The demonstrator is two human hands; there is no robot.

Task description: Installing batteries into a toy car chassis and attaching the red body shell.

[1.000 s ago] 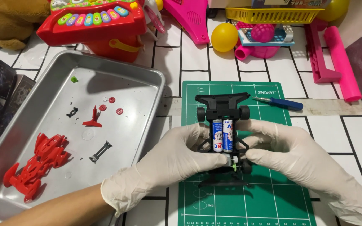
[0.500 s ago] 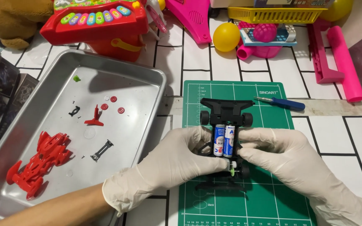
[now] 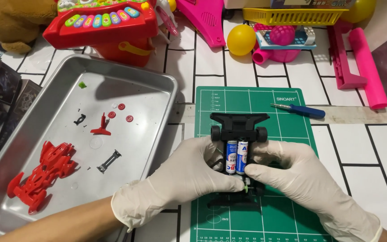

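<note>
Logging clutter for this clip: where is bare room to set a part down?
Free: tray floor between green chip and far rim; mat strip under right hand. Crowded: toy car chassis, left hand, toys behind.

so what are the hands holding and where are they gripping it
Both gloved hands, left hand and right hand, hold the black toy car chassis by its two sides, around the middle where the batteries sit.

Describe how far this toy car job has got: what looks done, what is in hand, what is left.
Done: two batteries sit in the black chassis. In hand: left hand and right hand grip it on the green mat. Left: the red body shell lies in the metal tray.
</note>
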